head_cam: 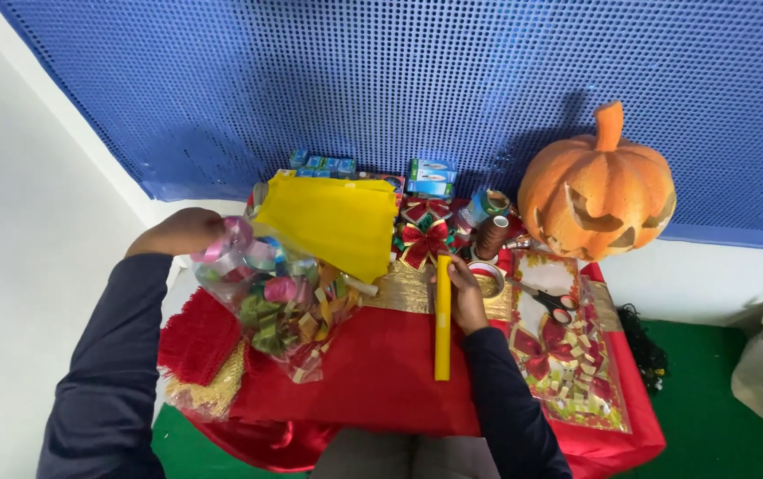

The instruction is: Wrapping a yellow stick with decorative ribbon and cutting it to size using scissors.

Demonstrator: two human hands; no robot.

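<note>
My left hand (pixel 179 232) is raised at the left, gripping the top of a clear plastic bag (pixel 279 306) full of coloured ribbon rolls and bows. The bag hangs above the red cloth-covered table (pixel 373 372). A yellow sheet of paper (pixel 333 222) rises just behind the bag. My right hand (pixel 467 297) grips a rolled yellow tube (pixel 443 319) that lies upright on the red cloth, near a gold band. Both arms wear dark sleeves.
An orange carved pumpkin (pixel 596 186) stands at the back right. Black scissors (pixel 552 302) lie on a clear packet of bows (pixel 568 355). Tape rolls (pixel 488 277), red bows (pixel 424 239) and small blue boxes (pixel 430 176) sit behind. Red mesh (pixel 197 337) hangs left.
</note>
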